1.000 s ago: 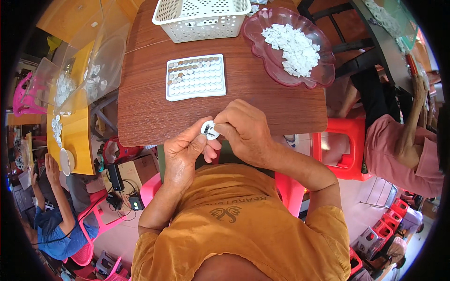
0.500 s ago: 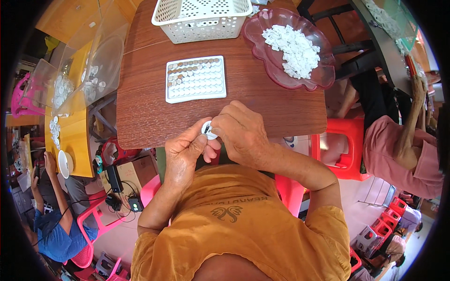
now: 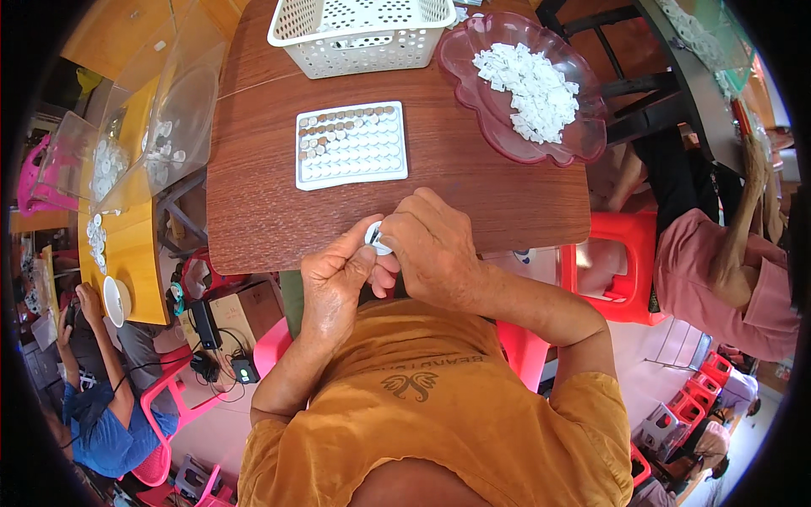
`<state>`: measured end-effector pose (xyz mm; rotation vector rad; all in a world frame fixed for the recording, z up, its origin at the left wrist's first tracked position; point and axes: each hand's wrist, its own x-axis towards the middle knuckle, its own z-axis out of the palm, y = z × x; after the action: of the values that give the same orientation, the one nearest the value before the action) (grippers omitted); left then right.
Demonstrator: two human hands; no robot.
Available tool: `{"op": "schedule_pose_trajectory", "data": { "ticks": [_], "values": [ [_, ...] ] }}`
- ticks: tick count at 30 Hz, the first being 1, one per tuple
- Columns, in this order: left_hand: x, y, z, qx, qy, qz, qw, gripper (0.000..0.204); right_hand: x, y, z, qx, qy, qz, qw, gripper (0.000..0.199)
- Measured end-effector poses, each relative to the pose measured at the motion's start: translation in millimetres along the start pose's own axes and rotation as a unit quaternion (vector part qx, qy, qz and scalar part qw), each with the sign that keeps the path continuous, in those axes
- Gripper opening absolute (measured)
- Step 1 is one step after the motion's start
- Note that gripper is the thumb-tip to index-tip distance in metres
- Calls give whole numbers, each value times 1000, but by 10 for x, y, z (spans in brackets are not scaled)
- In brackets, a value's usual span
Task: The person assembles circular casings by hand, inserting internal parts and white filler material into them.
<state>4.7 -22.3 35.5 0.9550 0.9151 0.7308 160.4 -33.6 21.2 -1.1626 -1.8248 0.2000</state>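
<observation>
White perforated basket (image 3: 359,34) at far worktop (image 3: 253,186) edge; pink scalloped dish (image 3: 583,139) heaped with white pieces (image 3: 528,80) right; red stool (image 3: 621,262) beside; yellow table (image 3: 135,245) left.

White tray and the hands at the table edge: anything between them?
Nothing: bare brown tabletop separates the white tray from both hands in the head view.

A white perforated basket (image 3: 359,34), a translucent pink dish (image 3: 583,139) of white pieces (image 3: 528,80) and a white gridded tray (image 3: 351,145) sit on reddish-brown woodgrain table (image 3: 473,198)
</observation>
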Motion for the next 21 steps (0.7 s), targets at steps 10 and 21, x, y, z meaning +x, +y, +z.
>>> {"op": "schedule_pose_trajectory", "data": {
  "ticks": [10,21],
  "values": [
    [24,-22,-21,-7,-2,9,1000,33,31,12,-8,28,-4,49,998,15],
    [49,-43,-48,-4,-16,34,999,34,87,18,-20,73,9,62,995,10]
  ]
}}
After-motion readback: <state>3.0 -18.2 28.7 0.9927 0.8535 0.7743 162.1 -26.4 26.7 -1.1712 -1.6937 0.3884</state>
